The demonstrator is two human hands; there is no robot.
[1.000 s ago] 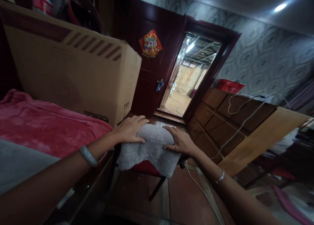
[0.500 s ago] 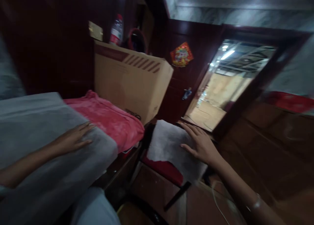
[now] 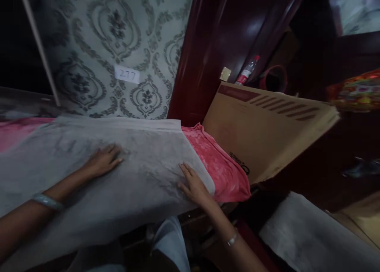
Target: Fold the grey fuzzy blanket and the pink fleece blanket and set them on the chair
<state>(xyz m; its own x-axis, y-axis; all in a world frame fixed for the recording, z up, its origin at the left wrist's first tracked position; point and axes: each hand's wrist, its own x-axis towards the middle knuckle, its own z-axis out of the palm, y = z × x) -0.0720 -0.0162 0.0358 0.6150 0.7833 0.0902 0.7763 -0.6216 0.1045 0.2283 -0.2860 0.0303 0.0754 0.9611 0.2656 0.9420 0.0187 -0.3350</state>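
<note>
Reads "277", in thin dark figures, on the small white label (image 3: pixel 127 74) fixed to the patterned wallpaper (image 3: pixel 114 22), tilting slightly down to the right. Shows black lettering (image 3: pixel 236 158) beside a rounded black logo (image 3: pixel 246 169) low on the long side of the cardboard box (image 3: pixel 243 125), too small and blurred to make out letter by letter. Carries pale marks on the red label (image 3: pixel 243 77) of the plastic bottle (image 3: pixel 251 68) at the box's top edge, and a colourful print on the red-and-gold decoration (image 3: pixel 360 92) at the far right, too blurred to read in either case.
</note>
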